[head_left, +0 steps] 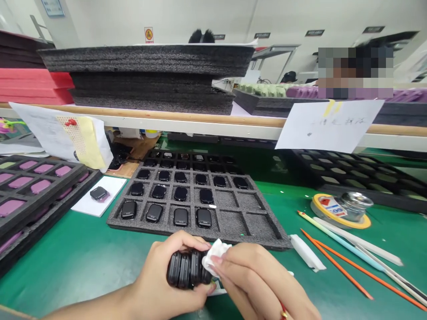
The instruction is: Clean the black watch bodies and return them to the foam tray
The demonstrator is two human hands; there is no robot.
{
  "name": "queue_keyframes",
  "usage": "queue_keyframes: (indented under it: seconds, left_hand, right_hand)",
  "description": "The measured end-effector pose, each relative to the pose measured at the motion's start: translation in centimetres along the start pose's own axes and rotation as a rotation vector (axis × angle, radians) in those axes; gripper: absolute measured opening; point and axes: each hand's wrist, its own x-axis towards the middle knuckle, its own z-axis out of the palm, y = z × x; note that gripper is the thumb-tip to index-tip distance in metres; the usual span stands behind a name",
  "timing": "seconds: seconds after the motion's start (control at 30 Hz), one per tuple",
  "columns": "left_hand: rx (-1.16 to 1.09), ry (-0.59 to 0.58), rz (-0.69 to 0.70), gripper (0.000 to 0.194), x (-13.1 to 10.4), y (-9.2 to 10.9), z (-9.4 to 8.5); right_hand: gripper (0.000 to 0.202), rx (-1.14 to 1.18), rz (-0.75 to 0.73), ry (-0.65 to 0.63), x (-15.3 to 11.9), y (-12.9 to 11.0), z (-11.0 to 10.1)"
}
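Head view is showing both hands low in the frame, just below center. Left hand (160, 271) is clenching around a stack of black watch cases (187, 269), fingers wrapping over the top and thumb under. Right hand (256, 280) is pinching a white wipe (215, 255) against the stack's right end. Just above them, a dark foam tray (240, 209) is lying on the green table (76, 258), holding more cases.
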Motion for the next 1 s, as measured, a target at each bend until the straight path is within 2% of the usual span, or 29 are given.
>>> queue_keyframes:
  seconds: [0.2, 0.27, 0.4, 0.5, 0.6, 0.7, 0.83, 1.0]
  left_hand:
    - [0.055, 0.028, 0.085, 0.046, 0.1, 0.8, 0.0]
    - [0.094, 0.016, 0.109, 0.047, 0.1, 0.9, -0.1]
    - [0.179, -0.058, 0.141, 0.044, 0.2, 0.7, -0.5]
    - [0.244, -0.1, 0.106, 0.043, 0.2, 0.5, -0.7]
    - [0.286, -0.064, 0.065, 0.045, 0.2, 0.4, -0.8]
    - [0.287, -0.023, 0.089, 0.044, 0.1, 0.4, -0.8]
    - [0.24, -0.028, 0.151, 0.047, 0.0, 0.6, -0.6]
    - [0.166, -0.059, 0.176, 0.051, -0.3, 0.9, -0.7]
  right_hand:
    - [0.025, -0.209, 0.07, 0.278, 0.7, 1.9, -1.1]
    - [0.024, -0.184, 0.08, 0.239, 0.7, 1.6, -1.1]
    - [0.022, -0.034, 0.059, -0.003, 0.2, 0.0, -0.1]
    - [0.028, -0.083, -0.03, -0.004, 0.0, -0.2, 0.3]
    - [0.03, -0.195, -0.131, 0.039, 0.1, 0.8, -0.6]
    - [0.02, -0.27, -0.017, 0.076, 0.1, 2.2, -1.2]
    - [0.019, -0.144, 0.133, -0.062, -0.1, 3.7, -0.5]
    - [0.014, 0.057, 0.25, -0.01, -0.2, 3.1, -0.1]
